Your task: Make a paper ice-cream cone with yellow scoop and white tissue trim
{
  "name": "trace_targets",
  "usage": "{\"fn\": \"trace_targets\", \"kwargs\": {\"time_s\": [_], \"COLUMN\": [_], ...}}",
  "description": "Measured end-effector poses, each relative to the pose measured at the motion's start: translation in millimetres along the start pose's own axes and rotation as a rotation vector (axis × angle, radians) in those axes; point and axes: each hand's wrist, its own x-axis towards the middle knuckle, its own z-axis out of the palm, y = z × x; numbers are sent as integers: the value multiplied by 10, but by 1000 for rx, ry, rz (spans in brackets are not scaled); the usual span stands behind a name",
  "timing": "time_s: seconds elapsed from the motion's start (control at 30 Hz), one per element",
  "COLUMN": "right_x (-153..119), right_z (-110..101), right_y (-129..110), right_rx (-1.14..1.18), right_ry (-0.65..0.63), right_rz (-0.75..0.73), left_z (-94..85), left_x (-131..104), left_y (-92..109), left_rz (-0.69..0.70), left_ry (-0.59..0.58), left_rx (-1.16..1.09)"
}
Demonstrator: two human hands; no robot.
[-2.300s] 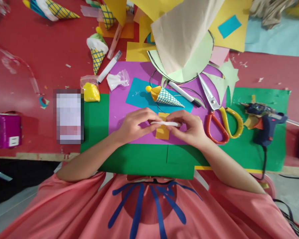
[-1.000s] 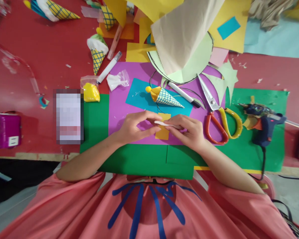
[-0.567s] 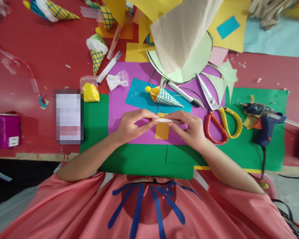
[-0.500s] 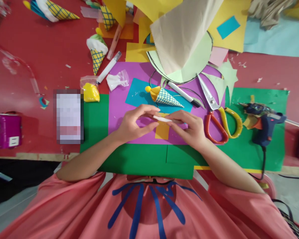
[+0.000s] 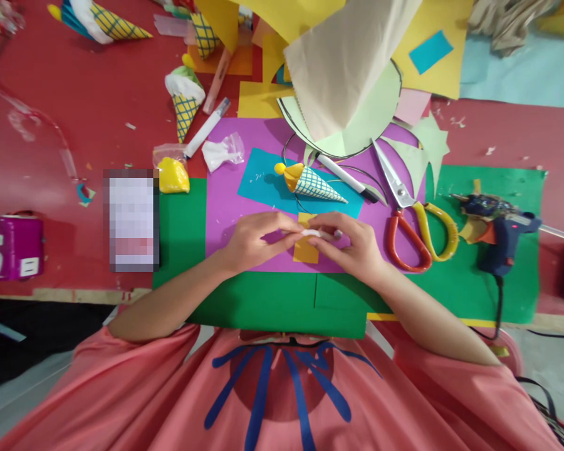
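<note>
Between the fingertips of both hands is a thin strip of white clay (image 5: 311,232), pinched at its two ends. My left hand (image 5: 258,241) closes thumb and fingers on its left end. On its right end, my right hand (image 5: 350,243) does the same, and a bit of the white strip shows past those fingers. Under the hands lies a small yellow-orange foam piece (image 5: 305,252) on a purple sheet (image 5: 225,219). Just beyond them, a small paper ice cream cone (image 5: 317,183) with a blue grid pattern rests on a blue sheet (image 5: 258,172).
Scissors (image 5: 402,200) lie to the right, with a glue gun (image 5: 502,241) farther right. Beyond the cone are a black-and-white marker (image 5: 345,176) and a pale green disc (image 5: 380,94). To the left are bagged white clay (image 5: 222,152), bagged yellow clay (image 5: 173,175) and a phone (image 5: 131,219).
Both hands have come slightly nearer to my body. The white clay now looks bent and shows on the far side of my right fingers.
</note>
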Motion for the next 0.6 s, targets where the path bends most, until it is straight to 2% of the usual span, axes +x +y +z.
{"fn": "trace_targets", "kwargs": {"time_s": [0.1,0.27,0.4,0.5,0.6], "right_x": [12,23,13,18,37], "right_z": [-19,-52,-44,-35,-45], "right_y": [10,5,-10,-6,6], "right_rx": [-27,-50,-47,-39,-45], "right_ry": [-2,-22,-44,-56,-56], "right_rz": [83,-7,2,45,92], "left_z": [-11,-13,-3,-6,-21], "left_x": [7,23,30,28,29], "left_y": [0,13,-1,-16,-17], "left_rz": [-37,-157,-98,-60,-94], "left_ry": [28,-22,-91,-50,-17], "left_rx": [14,-59,-44,-28,-9]}}
